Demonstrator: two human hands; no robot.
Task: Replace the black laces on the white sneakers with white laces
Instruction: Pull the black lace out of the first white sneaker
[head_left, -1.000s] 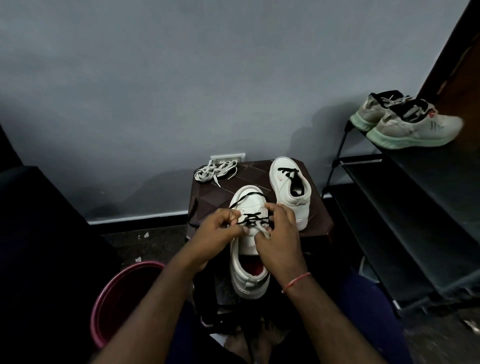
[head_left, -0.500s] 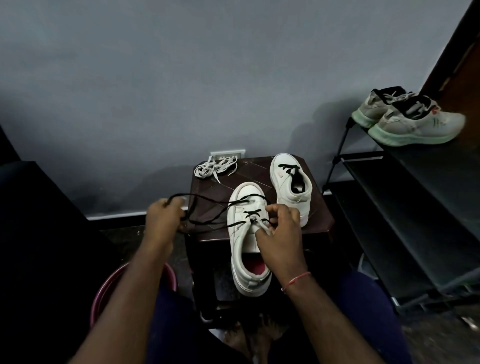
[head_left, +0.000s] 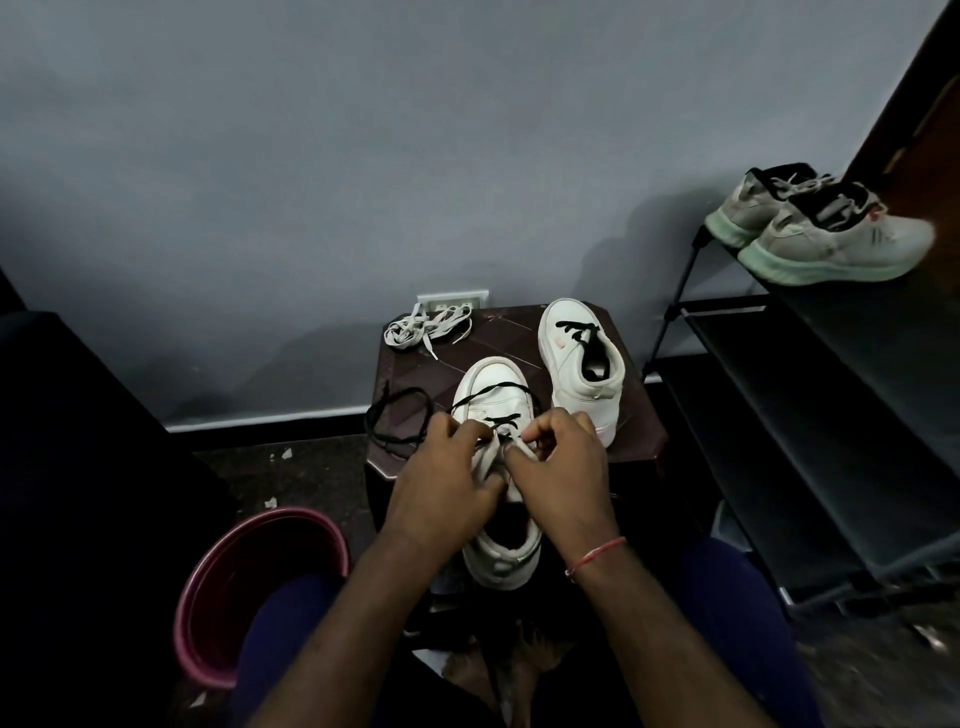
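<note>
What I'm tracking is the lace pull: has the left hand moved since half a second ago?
Yes. The left hand has come rightward, from past the left edge of the stool to the eyelets of the near sneaker.

near sneaker: black lace partly unthreaded, trailing left | far sneaker: upright, black-laced | white laces: bundled behind, left

Pretty dim shot, lower left goes almost black. Soft shadows smear the grey wall beside the worktop. Only the white sneakers catch much light. Wide-angle bends the edges, slightly grainy.
</note>
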